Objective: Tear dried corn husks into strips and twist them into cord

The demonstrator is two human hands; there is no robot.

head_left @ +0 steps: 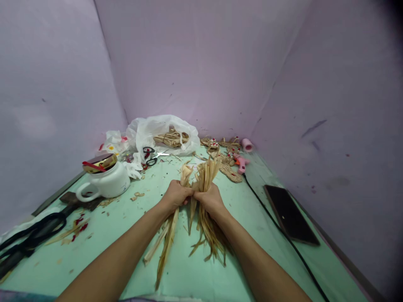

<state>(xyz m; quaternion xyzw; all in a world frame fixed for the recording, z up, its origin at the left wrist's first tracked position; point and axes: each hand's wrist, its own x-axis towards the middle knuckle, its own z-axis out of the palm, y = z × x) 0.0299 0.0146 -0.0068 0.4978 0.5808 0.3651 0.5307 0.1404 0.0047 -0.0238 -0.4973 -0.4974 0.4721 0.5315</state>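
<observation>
Fingers of the left hand [176, 195] are clasping a few dry strips [171, 239], while those of the right hand [210, 198] are grasping a thicker bundle [206, 174] alongside, thumbs nearly meeting, seemingly holding the loose pieces together. Beyond the fingers, scissors [159, 154] are lying by an open bag [145, 130], probably for easy reach; farther right, a glue gun [242, 163] is resting, its cord [261, 203] running clear of the work.

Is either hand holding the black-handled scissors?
No, the scissors lie by the plastic bag, while the left hand and right hand grip dried plant strips.
</observation>
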